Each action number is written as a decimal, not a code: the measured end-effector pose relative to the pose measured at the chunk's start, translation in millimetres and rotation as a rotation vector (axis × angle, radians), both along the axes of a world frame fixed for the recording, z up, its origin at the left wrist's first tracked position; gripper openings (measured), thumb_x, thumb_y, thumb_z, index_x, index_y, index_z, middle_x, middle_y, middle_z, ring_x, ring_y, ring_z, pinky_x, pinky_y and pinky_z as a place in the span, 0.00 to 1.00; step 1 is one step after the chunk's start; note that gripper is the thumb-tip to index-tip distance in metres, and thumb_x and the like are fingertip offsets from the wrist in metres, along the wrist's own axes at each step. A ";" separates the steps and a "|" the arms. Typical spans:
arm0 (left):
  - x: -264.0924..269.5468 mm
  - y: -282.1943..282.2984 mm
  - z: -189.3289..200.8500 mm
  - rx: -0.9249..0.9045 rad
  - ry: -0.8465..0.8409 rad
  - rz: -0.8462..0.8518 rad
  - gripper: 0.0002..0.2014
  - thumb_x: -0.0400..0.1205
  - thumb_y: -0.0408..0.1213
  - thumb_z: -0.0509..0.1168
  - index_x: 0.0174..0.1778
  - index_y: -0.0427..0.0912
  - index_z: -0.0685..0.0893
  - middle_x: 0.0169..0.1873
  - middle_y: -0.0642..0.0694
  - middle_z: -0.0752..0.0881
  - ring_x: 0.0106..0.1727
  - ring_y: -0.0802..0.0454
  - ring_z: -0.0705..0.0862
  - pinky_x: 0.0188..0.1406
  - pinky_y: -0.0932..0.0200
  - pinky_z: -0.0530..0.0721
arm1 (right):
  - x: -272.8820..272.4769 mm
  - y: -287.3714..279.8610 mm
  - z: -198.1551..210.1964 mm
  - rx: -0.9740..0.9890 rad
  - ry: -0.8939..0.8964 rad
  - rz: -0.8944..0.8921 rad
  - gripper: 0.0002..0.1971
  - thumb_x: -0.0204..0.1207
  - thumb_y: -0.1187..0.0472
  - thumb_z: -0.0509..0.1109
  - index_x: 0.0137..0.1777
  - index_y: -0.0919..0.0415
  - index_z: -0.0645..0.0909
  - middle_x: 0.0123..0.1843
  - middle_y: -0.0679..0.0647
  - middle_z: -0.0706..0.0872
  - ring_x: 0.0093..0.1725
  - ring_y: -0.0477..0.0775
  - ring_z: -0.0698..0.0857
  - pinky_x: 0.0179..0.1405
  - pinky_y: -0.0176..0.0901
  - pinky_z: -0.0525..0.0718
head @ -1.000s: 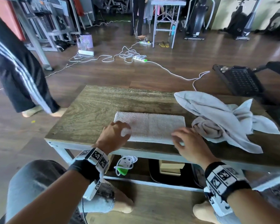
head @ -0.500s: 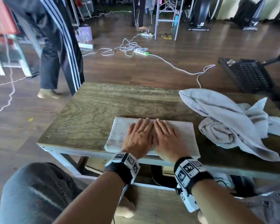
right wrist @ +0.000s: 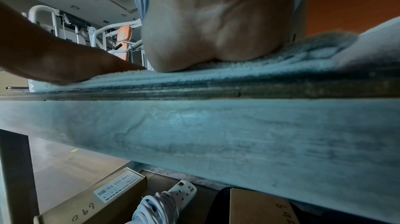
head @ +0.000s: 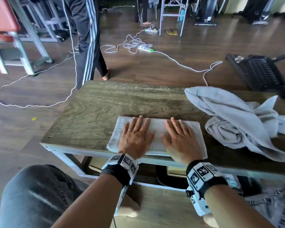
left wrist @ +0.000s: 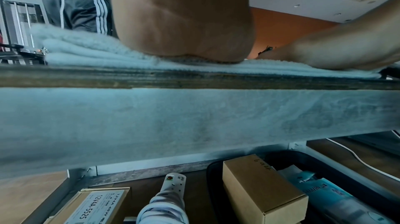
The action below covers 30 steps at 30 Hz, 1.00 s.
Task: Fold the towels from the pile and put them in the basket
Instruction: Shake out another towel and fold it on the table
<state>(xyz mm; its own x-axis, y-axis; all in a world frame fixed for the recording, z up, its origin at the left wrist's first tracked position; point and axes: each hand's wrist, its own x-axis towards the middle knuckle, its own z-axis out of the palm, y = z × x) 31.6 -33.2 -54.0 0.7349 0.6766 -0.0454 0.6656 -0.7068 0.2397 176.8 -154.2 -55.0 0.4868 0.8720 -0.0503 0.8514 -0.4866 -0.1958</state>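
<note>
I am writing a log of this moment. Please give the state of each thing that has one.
folded towel: folded flat, at the table's near edge
left hand: flat, pressing the folded towel
right hand: flat, pressing the folded towel
towel pile: crumpled, unfolded
basket: on the floor, tilted

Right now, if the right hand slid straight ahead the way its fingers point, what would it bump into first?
Probably nothing solid. The right hand lies flat on the folded towel; ahead comes the towel's far edge, then bare wooden table. The crumpled towel pile sits off to its right.
</note>
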 end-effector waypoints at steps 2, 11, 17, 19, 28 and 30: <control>-3.0 0.5 -0.1 -0.012 -0.001 0.017 0.34 0.85 0.66 0.34 0.86 0.58 0.41 0.86 0.55 0.40 0.86 0.55 0.37 0.86 0.47 0.38 | 3.7 -3.3 0.3 -0.013 0.000 -0.016 0.33 0.85 0.36 0.36 0.89 0.43 0.41 0.90 0.43 0.38 0.88 0.48 0.36 0.87 0.54 0.38; -19.9 8.0 -0.9 -0.021 -0.039 0.086 0.35 0.85 0.67 0.36 0.87 0.57 0.43 0.86 0.55 0.42 0.86 0.57 0.38 0.86 0.49 0.37 | 21.9 -15.7 -2.9 -0.029 0.022 -0.072 0.34 0.85 0.35 0.35 0.89 0.45 0.40 0.90 0.45 0.37 0.88 0.48 0.36 0.87 0.55 0.37; -25.9 12.1 -0.7 -0.034 -0.007 0.117 0.36 0.83 0.69 0.34 0.86 0.58 0.41 0.86 0.58 0.41 0.86 0.57 0.37 0.84 0.40 0.33 | 31.7 -26.0 -4.9 -0.008 0.119 -0.140 0.30 0.88 0.42 0.36 0.89 0.44 0.39 0.90 0.43 0.35 0.88 0.47 0.35 0.87 0.55 0.39; -26.4 12.0 -0.3 -0.040 -0.010 0.116 0.36 0.83 0.69 0.34 0.86 0.59 0.41 0.86 0.58 0.41 0.86 0.57 0.37 0.84 0.40 0.33 | 34.2 -30.1 -5.7 0.000 0.122 -0.155 0.29 0.89 0.43 0.36 0.89 0.44 0.38 0.89 0.42 0.35 0.88 0.47 0.35 0.87 0.54 0.39; -31.2 14.7 -2.0 -0.035 -0.005 0.105 0.38 0.81 0.72 0.33 0.86 0.59 0.38 0.86 0.58 0.39 0.86 0.57 0.36 0.85 0.40 0.39 | 41.9 -38.4 -7.6 0.039 0.111 -0.157 0.30 0.89 0.45 0.38 0.89 0.49 0.41 0.90 0.46 0.38 0.89 0.49 0.40 0.88 0.50 0.40; -32.7 15.9 -4.4 -0.023 -0.008 0.119 0.38 0.81 0.72 0.33 0.86 0.59 0.38 0.86 0.58 0.39 0.86 0.56 0.37 0.85 0.39 0.40 | 42.7 -38.7 -7.1 0.031 0.115 -0.158 0.29 0.89 0.45 0.38 0.89 0.49 0.40 0.90 0.46 0.38 0.89 0.49 0.40 0.88 0.50 0.39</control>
